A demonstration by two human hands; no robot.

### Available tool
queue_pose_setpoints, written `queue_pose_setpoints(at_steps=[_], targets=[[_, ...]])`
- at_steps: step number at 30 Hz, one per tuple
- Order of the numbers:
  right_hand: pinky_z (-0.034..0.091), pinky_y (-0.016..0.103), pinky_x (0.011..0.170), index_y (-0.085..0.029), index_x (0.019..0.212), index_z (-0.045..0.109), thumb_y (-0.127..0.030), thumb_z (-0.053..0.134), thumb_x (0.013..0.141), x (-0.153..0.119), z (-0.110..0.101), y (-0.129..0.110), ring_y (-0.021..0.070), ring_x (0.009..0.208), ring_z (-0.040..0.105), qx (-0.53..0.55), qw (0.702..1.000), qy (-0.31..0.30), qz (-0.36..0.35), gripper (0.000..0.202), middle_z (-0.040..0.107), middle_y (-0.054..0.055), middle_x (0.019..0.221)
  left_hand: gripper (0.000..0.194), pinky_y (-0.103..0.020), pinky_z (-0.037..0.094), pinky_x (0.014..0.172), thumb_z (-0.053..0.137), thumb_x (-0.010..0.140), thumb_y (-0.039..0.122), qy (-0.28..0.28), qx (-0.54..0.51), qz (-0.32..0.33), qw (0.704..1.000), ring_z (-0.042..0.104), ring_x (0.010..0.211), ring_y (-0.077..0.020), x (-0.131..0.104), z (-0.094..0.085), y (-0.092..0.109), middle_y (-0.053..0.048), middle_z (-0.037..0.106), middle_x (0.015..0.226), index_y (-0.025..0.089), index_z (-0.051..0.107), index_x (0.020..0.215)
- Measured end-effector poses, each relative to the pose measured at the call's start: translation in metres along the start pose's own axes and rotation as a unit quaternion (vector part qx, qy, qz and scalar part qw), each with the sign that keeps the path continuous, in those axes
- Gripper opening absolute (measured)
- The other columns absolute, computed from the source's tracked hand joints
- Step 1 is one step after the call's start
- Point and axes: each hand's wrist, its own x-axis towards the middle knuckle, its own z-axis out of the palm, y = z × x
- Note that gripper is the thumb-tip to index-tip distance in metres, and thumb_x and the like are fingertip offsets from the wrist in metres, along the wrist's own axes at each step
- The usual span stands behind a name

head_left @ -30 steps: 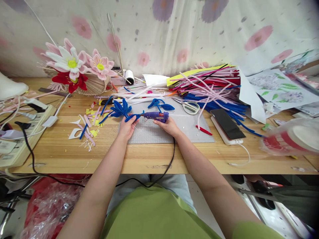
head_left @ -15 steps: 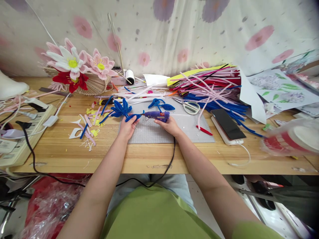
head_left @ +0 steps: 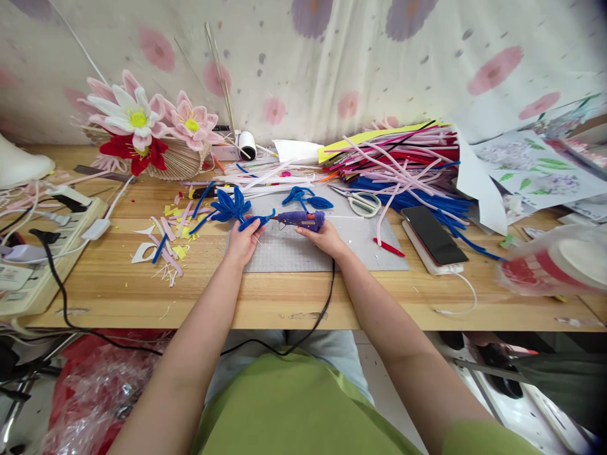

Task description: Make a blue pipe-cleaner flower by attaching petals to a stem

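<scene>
My left hand [head_left: 243, 243] pinches a blue fuzzy flower [head_left: 231, 205] by its lower right part, over the left side of a grey cutting mat [head_left: 284, 256]. A purple glue gun [head_left: 298, 218] is in the closed fingers of my right hand [head_left: 326, 237]. Its nozzle points left and sits close to a blue petal by my left fingertips; whether they touch is hard to tell. Behind the gun, a second blue piece [head_left: 308, 199] with leaf shapes lies on the mat.
Scissors [head_left: 363, 202], a red tool [head_left: 389, 247] and a phone [head_left: 434, 235] lie to the right. Bundled fuzzy stems [head_left: 408, 151] are behind. Scraps [head_left: 165, 243] and a power strip [head_left: 52, 253] are left. A black cord [head_left: 327, 303] hangs over the front edge.
The glue gun and my right hand have shifted slightly right, widening the distance between nozzle and left fingertips. My left hand and the blue flower have barely moved.
</scene>
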Motion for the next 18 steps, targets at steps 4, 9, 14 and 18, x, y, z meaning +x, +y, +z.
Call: queue_pose_setpoints(at_steps=[4,9,14,18], targets=[[0.049,0.039,0.086,-0.023,0.090,0.066,-0.048,0.072,0.061,-0.0003,0.0010,0.0008,0.0218,0.086,0.064,0.000,1.000,-0.021,-0.007,0.039,0.071,0.002,0.089,0.028,-0.023,0.053,0.070,0.076,0.057,0.007,-0.003,0.003,0.001,1.000,0.061,0.070,-0.0078,0.0004,-0.0002,-0.0001,0.003,0.060,0.073,0.017,0.056,0.075],[0.050,0.038,0.084,-0.021,0.090,0.066,-0.049,0.070,0.064,0.0012,0.0024,-0.0005,0.0218,0.087,0.065,-0.001,1.000,-0.004,-0.010,0.038,0.070,0.003,0.090,0.028,-0.022,0.052,0.070,0.076,0.058,0.009,-0.004,0.010,0.001,1.000,0.061,0.071,-0.0080,0.0006,-0.0008,0.0000,0.003,0.061,0.073,0.017,0.056,0.075],[0.050,0.037,0.085,-0.020,0.093,0.066,-0.048,0.072,0.063,-0.0001,-0.0001,-0.0002,0.0218,0.088,0.064,-0.014,1.000,-0.014,-0.003,0.042,0.070,0.004,0.092,0.027,-0.020,0.052,0.065,0.075,0.057,0.006,0.002,-0.005,-0.012,1.000,0.061,0.068,-0.0070,-0.0005,0.0014,0.0020,0.003,0.061,0.070,0.016,0.057,0.074],[0.050,0.038,0.084,-0.021,0.095,0.066,-0.050,0.071,0.063,0.0012,0.0026,0.0008,0.0221,0.088,0.065,-0.008,1.000,-0.017,-0.005,0.044,0.071,0.004,0.091,0.027,-0.020,0.052,0.064,0.075,0.056,0.004,0.001,-0.010,-0.013,1.000,0.061,0.067,-0.0070,-0.0014,0.0025,0.0029,0.003,0.061,0.070,0.015,0.057,0.073]])
